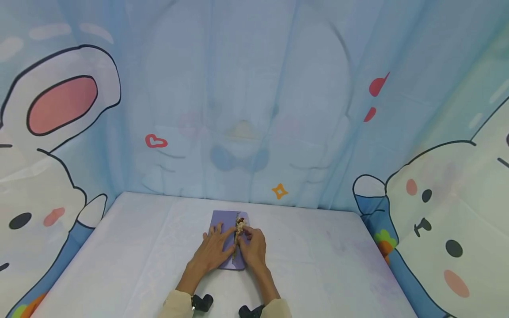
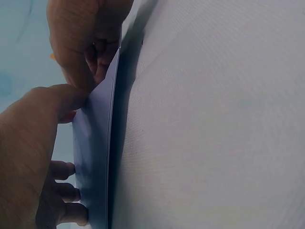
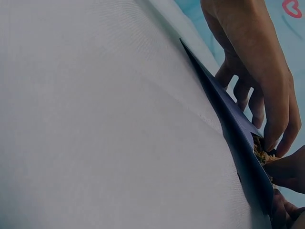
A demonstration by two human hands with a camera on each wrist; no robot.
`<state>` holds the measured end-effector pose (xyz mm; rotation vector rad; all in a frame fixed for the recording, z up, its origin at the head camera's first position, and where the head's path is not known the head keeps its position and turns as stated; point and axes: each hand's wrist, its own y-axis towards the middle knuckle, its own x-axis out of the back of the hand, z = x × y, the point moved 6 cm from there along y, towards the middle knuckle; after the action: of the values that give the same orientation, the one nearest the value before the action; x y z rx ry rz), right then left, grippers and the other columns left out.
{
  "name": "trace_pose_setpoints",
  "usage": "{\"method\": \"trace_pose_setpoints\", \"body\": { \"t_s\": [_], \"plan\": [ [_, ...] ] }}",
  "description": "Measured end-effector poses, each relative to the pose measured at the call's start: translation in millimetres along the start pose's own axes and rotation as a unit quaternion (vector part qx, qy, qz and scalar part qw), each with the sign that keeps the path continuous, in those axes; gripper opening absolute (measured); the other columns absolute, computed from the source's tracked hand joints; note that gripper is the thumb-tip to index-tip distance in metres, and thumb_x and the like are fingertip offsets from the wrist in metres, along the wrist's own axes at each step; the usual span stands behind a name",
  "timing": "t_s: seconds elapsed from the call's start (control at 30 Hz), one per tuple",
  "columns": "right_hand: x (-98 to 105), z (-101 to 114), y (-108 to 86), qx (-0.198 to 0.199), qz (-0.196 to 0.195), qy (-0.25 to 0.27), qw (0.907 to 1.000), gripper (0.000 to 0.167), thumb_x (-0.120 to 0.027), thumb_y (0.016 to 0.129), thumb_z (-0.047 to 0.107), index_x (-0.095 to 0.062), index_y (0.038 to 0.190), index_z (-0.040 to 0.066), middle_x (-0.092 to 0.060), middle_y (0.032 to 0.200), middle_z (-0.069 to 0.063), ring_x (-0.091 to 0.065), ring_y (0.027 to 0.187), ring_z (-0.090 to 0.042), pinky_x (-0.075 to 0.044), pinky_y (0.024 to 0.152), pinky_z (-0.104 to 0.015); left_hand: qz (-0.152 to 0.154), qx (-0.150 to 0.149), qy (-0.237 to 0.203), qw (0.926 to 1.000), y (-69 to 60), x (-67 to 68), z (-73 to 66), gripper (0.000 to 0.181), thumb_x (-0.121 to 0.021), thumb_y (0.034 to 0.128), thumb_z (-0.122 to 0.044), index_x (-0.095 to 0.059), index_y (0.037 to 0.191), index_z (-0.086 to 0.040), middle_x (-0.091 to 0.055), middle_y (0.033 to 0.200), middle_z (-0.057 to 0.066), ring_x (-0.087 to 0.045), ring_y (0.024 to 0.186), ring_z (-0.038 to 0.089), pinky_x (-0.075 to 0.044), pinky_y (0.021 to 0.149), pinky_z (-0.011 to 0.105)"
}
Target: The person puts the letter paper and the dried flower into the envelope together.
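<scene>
A purple card (image 1: 223, 218), which looks folded, lies on the white-covered table. Along its right half runs a small bunch of dried flowers (image 1: 240, 224), pale with dark bits and thin stems. My left hand (image 1: 213, 248) rests on the card's left half with spread fingers, its index finger and thumb reaching to the stems. From the right, my right hand (image 1: 254, 248) pinches the bunch just under the blossoms between thumb and index finger. In the right wrist view the dried flowers (image 3: 259, 151) show partly between both hands' fingertips. The left wrist view shows the card's edge (image 2: 107, 138) slightly raised off the cloth.
A white cloth (image 1: 318, 251) covers the table around the card. Behind it hangs a light blue curtain (image 1: 246, 88) printed with cartoon rabbits. Black straps with small devices (image 1: 203, 303) sit at both wrists, below beige sleeves (image 1: 177, 304).
</scene>
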<state>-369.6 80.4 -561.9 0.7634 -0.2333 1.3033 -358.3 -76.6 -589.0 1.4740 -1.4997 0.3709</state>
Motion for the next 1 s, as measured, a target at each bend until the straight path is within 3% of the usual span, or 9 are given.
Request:
{"method": "trace_pose_setpoints", "body": {
  "t_s": [0.3, 0.47, 0.57, 0.7, 0.87, 1.0],
  "plan": [
    [-3.3, -1.5, -0.4, -0.003, 0.019, -0.004, 0.9998, 0.038, -0.088, 0.086, 0.007, -0.079, 0.121, -0.003, -0.072, 0.105, -0.017, -0.069, 0.091, -0.029, -0.058, 0.082, -0.045, 0.056, 0.020, 0.005, 0.9982, -2.5, 22.4, -20.5, 0.059, -0.065, 0.1037, -0.034, -0.056, 0.159, -0.019, -0.046, 0.162, 0.038, -0.046, 0.146, 0.065, -0.041, 0.109, 0.082],
    [-6.0, -0.5, -0.4, 0.003, 0.018, -0.018, 0.9997, 0.039, -0.089, 0.085, 0.008, -0.080, 0.121, -0.003, -0.072, 0.105, -0.018, -0.063, 0.090, -0.025, -0.050, 0.079, -0.038, 0.028, -0.001, -0.004, 0.9996, -5.0, 24.5, -21.7, 0.058, -0.064, 0.1039, -0.037, -0.056, 0.158, -0.021, -0.049, 0.158, 0.040, -0.049, 0.140, 0.065, -0.043, 0.102, 0.083],
    [-7.9, 1.0, -0.5, 0.015, 0.012, -0.025, 0.9995, 0.037, -0.089, 0.084, 0.008, -0.081, 0.119, -0.003, -0.072, 0.107, -0.020, -0.062, 0.091, -0.027, -0.048, 0.081, -0.040, 0.017, -0.010, -0.009, 0.9998, -5.7, 23.9, -20.7, 0.057, -0.062, 0.1042, -0.040, -0.057, 0.158, -0.021, -0.050, 0.156, 0.040, -0.050, 0.138, 0.065, -0.044, 0.099, 0.083],
    [-11.4, 1.7, -0.3, 0.040, -0.009, -0.032, 0.9987, 0.035, -0.088, 0.082, 0.008, -0.083, 0.115, 0.000, -0.073, 0.110, -0.023, -0.065, 0.099, -0.037, -0.051, 0.087, -0.052, 0.017, -0.011, -0.009, 0.9998, -4.2, 22.4, -18.4, 0.057, -0.062, 0.1046, -0.040, -0.058, 0.157, -0.020, -0.050, 0.156, 0.040, -0.050, 0.138, 0.065, -0.044, 0.099, 0.082],
    [-21.8, -7.1, 1.1, 0.042, -0.024, -0.030, 0.9984, 0.033, -0.087, 0.082, 0.007, -0.085, 0.114, 0.003, -0.071, 0.113, -0.024, -0.063, 0.104, -0.044, -0.049, 0.092, -0.061, 0.014, -0.009, 0.008, 0.9998, -2.0, 18.0, -13.3, 0.056, -0.061, 0.1062, -0.042, -0.055, 0.159, -0.024, -0.051, 0.157, 0.039, -0.051, 0.138, 0.066, -0.047, 0.098, 0.080],
    [-24.4, -8.9, 1.5, 0.041, -0.029, -0.031, 0.9982, 0.033, -0.089, 0.079, 0.006, -0.086, 0.112, 0.005, -0.071, 0.111, -0.023, -0.062, 0.102, -0.042, -0.048, 0.091, -0.061, 0.041, 0.010, 0.000, 0.9991, -0.6, 24.3, -18.8, 0.058, -0.063, 0.1056, -0.036, -0.054, 0.161, -0.020, -0.048, 0.160, 0.040, -0.048, 0.143, 0.066, -0.043, 0.107, 0.082]
  ]
}}
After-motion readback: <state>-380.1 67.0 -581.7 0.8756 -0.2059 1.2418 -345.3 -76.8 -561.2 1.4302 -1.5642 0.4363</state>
